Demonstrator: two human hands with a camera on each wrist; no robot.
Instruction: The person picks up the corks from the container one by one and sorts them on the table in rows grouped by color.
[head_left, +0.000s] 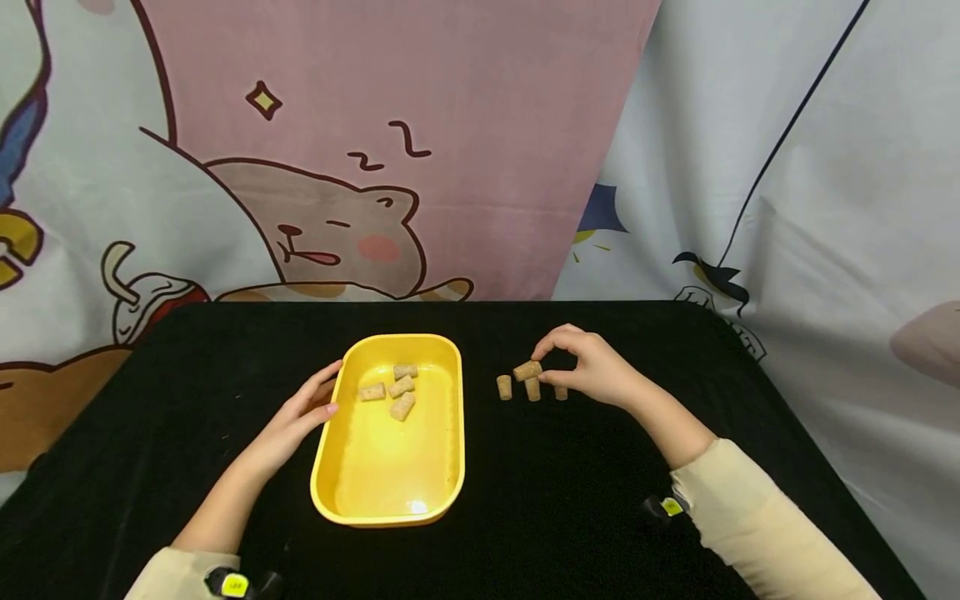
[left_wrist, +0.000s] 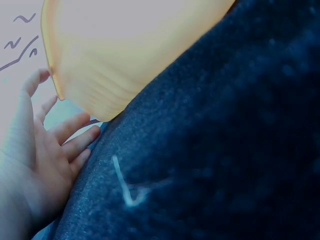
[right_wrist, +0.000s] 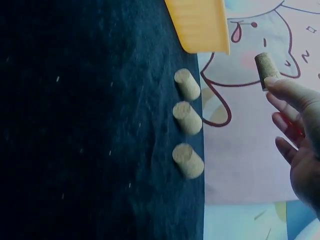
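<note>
Right hand (head_left: 592, 367) pinches cork (head_left: 527, 371) above standing corks (head_left: 504, 387), three in row beside tray (head_left: 390, 471). Four loose corks (head_left: 402, 407) in tray. Looks about midway: three stood, five not. Left hand (head_left: 300, 414) at tray side, fingers spread; how many touch, hard to tell.

Blk-clothed tbl (head_left: 540, 471), cartoon backdrop (head_left: 480, 150) bhnd (pink/wht).

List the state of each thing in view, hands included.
Yellow tray: upright, open-topped, with four corks inside
Corks in the tray: lying on their sides, in its far half
Three corks on the black cloth: standing on end, in a row
Held cork: tilted, off the cloth
Right hand: pinching the held cork
Left hand: touching the tray's left side
</note>
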